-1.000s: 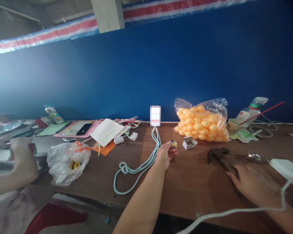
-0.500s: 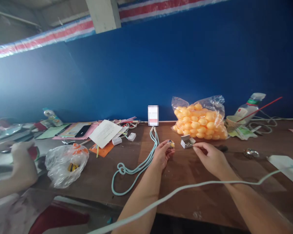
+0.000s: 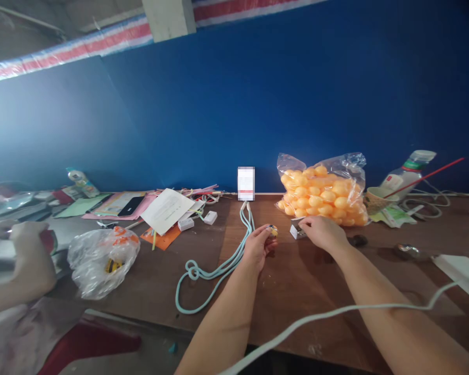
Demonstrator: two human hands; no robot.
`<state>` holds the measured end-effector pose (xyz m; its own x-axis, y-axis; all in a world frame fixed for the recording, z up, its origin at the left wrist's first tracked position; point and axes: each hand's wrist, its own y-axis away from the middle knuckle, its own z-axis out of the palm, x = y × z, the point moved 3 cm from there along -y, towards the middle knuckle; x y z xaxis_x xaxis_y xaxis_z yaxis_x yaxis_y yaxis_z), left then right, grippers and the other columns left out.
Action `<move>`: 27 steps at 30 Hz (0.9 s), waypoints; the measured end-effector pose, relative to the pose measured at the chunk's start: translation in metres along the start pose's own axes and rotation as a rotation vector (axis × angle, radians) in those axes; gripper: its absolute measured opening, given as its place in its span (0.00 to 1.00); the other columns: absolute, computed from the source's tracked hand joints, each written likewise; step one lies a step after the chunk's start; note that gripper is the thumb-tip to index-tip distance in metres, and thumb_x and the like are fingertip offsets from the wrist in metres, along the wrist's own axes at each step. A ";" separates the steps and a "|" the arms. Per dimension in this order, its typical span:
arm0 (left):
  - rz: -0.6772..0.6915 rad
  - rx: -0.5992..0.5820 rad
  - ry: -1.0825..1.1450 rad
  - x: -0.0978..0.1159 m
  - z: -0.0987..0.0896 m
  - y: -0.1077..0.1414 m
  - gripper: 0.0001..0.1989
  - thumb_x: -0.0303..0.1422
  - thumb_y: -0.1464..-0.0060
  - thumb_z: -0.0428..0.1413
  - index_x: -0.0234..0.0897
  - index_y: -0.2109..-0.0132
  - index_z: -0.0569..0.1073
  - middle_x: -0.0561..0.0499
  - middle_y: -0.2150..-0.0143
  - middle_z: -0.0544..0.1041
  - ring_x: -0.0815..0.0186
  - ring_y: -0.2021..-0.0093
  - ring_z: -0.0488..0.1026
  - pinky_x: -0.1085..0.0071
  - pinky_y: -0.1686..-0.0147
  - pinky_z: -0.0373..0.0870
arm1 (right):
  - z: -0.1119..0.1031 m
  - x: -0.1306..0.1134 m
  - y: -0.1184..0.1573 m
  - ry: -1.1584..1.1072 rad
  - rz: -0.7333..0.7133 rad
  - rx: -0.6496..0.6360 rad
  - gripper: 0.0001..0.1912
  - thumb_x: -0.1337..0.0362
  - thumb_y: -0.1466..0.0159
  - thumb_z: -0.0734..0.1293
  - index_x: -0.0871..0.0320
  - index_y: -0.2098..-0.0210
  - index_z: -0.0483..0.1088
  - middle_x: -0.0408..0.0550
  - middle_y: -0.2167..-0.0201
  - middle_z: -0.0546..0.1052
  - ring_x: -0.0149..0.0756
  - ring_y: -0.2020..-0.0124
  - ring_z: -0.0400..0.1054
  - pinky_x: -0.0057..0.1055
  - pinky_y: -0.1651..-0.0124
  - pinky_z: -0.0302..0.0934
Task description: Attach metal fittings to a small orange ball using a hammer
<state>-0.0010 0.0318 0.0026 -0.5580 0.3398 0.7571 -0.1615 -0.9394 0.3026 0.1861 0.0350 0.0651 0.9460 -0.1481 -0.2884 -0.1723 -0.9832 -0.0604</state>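
Observation:
Between the fingertips of my left hand (image 3: 259, 244) is a small round shiny object (image 3: 272, 230), silver with some yellow. My right hand (image 3: 321, 232) is over a small open white box (image 3: 296, 232) on the brown table, its fingers bent together at the box's opening. What those fingertips hold, if anything, is hidden. Behind my right hand stands a clear bag of orange balls (image 3: 322, 195). A looped light blue cord (image 3: 214, 272) lies to the left of my left hand.
A white cable (image 3: 336, 311) crosses above my forearms. A crumpled plastic bag (image 3: 101, 260), papers (image 3: 167, 211) and small white boxes (image 3: 210, 217) lie left. At right are a bottle (image 3: 408, 174), a cup (image 3: 379, 199) and a shiny object (image 3: 406, 251). Another person's arm (image 3: 33, 260) shows far left.
My right hand has moved left onto the small white box and now covers part of it. My left hand stays nearly in place with the shiny object. The view has shifted slightly.

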 end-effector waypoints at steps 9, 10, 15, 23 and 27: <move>-0.033 -0.005 0.055 0.001 0.001 0.001 0.18 0.34 0.54 0.62 0.32 0.55 0.73 0.48 0.70 0.76 0.72 0.75 0.72 0.76 0.74 0.70 | 0.014 -0.010 -0.012 0.201 0.008 -0.101 0.09 0.63 0.44 0.63 0.58 0.70 0.76 0.58 0.66 0.77 0.49 0.64 0.71 0.38 0.66 0.61; -0.033 -0.008 0.054 0.001 0.002 0.002 0.19 0.35 0.54 0.62 0.32 0.55 0.73 0.48 0.70 0.76 0.72 0.75 0.72 0.76 0.74 0.70 | 0.015 -0.009 -0.013 0.196 0.011 -0.105 0.09 0.63 0.45 0.64 0.58 0.70 0.76 0.58 0.66 0.77 0.49 0.64 0.71 0.38 0.66 0.61; -0.047 -0.023 0.052 0.001 0.002 0.003 0.19 0.35 0.54 0.62 0.33 0.54 0.73 0.48 0.70 0.75 0.72 0.75 0.72 0.76 0.74 0.69 | 0.016 -0.009 -0.016 0.181 0.005 -0.151 0.06 0.64 0.48 0.66 0.57 0.72 0.75 0.56 0.68 0.77 0.47 0.65 0.72 0.36 0.67 0.60; -0.042 -0.035 0.074 -0.001 0.001 0.001 0.18 0.35 0.52 0.60 0.33 0.54 0.72 0.48 0.70 0.75 0.71 0.75 0.71 0.75 0.74 0.69 | 0.016 -0.011 -0.011 0.167 -0.041 -0.162 0.07 0.65 0.46 0.64 0.56 0.72 0.75 0.55 0.67 0.77 0.46 0.64 0.72 0.34 0.67 0.58; -0.031 -0.036 0.066 -0.001 0.001 0.002 0.18 0.34 0.52 0.60 0.33 0.54 0.72 0.48 0.69 0.75 0.71 0.75 0.71 0.75 0.74 0.70 | 0.017 -0.008 -0.009 0.155 -0.053 -0.192 0.09 0.65 0.46 0.63 0.53 0.72 0.76 0.51 0.66 0.78 0.45 0.63 0.71 0.33 0.67 0.57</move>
<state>-0.0005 0.0293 0.0032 -0.6048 0.3662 0.7071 -0.2082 -0.9298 0.3035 0.1759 0.0471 0.0520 0.9857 -0.0962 -0.1386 -0.0804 -0.9900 0.1156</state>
